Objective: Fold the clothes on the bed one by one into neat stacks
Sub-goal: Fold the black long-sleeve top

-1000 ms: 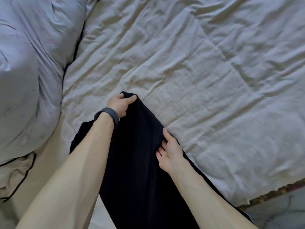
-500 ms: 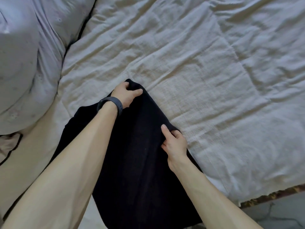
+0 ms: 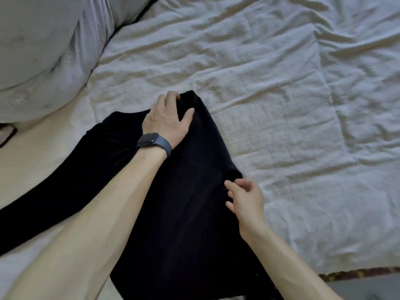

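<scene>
A black garment [image 3: 190, 213] lies on the wrinkled white bedsheet [image 3: 281, 105], running from the bottom of the view up to a folded corner near the middle. A long black part trails off to the lower left. My left hand [image 3: 166, 120], with a dark watch on its wrist, grips that top corner: the fingers curl over the edge and the thumb is spread on the cloth. My right hand [image 3: 244, 198] sits at the garment's right edge. Its loosely curled fingertips touch the cloth there.
A big grey pillow or duvet [image 3: 43, 50] fills the upper left. The bed's edge with a patterned trim [image 3: 357, 273] and a strip of floor show at the bottom right. A thin dark loop [image 3: 8, 135] lies at the far left.
The top corner of the garment, still in my left hand, has moved up and to the right on the sheet. My right hand's fingers have loosened at the right edge.
</scene>
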`<state>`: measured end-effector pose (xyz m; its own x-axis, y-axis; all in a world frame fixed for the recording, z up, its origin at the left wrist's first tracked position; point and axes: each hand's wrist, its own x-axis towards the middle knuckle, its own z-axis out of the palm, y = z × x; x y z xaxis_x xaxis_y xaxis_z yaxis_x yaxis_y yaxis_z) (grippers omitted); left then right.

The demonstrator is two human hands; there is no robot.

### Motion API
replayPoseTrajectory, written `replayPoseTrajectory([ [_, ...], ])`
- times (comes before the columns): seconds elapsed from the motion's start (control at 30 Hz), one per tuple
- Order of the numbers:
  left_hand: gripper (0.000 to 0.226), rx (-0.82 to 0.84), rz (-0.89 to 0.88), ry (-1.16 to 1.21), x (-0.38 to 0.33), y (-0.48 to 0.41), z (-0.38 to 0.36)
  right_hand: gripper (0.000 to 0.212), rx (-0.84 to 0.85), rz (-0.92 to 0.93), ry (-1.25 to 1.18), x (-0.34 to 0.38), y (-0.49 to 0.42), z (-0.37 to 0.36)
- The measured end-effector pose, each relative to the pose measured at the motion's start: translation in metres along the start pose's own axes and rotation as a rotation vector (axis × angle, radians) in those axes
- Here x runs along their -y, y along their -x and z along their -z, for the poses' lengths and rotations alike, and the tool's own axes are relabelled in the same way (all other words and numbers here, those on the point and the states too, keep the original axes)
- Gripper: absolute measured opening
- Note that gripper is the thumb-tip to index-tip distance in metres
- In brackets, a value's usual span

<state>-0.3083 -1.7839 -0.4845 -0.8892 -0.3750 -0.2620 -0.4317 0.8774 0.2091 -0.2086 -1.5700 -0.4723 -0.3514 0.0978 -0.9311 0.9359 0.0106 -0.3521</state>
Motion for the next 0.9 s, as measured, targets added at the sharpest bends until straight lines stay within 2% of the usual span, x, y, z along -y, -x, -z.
replayPoseTrajectory([
  [0.07,0.038,-0.131,-0.003,0.096,0.017,0.046,-0.013,0.013,-0.007,0.143,0.189,0.007,0.014,0.003],
  [0.13,0.040,-0.175,-0.033,0.080,0.026,0.102,-0.036,0.010,-0.001,0.411,0.379,0.017,0.019,-0.006],
  [0.2,0.050,-0.089,-0.052,0.035,0.027,0.155,-0.063,0.019,-0.001,0.730,0.576,0.023,0.005,-0.026],
  [0.27,0.057,0.026,-0.060,-0.011,0.026,0.191,-0.085,0.038,0.031,1.025,0.829,0.027,-0.023,-0.056],
  [0.37,0.061,0.129,-0.076,-0.047,0.034,0.214,-0.106,0.059,0.078,1.258,1.293,0.032,-0.073,-0.090],
  [0.43,0.065,0.160,-0.093,-0.064,0.044,0.221,-0.112,0.064,0.001,1.317,1.453,0.038,-0.104,-0.091],
  [0.53,0.074,0.190,-0.074,-0.051,0.064,0.239,-0.114,0.072,-0.090,1.306,1.541,0.047,-0.127,-0.086],
  [0.6,0.076,0.213,-0.088,-0.074,0.080,0.264,-0.113,0.074,-0.126,1.287,1.552,0.048,-0.125,-0.088],
  [0.7,0.063,0.208,-0.083,-0.027,0.104,0.306,-0.111,0.078,-0.185,1.228,1.492,0.037,-0.102,-0.091],
  [0.77,0.058,0.148,-0.013,0.051,0.119,0.322,-0.108,0.079,-0.175,1.240,1.480,0.014,-0.079,-0.089],
  [0.83,0.061,0.090,0.017,0.060,0.130,0.332,-0.107,0.077,-0.116,1.300,1.503,-0.027,-0.052,-0.086],
  [0.9,0.069,0.135,-0.006,-0.005,0.137,0.338,-0.106,0.074,-0.028,1.309,1.555,-0.071,-0.032,-0.081],
])
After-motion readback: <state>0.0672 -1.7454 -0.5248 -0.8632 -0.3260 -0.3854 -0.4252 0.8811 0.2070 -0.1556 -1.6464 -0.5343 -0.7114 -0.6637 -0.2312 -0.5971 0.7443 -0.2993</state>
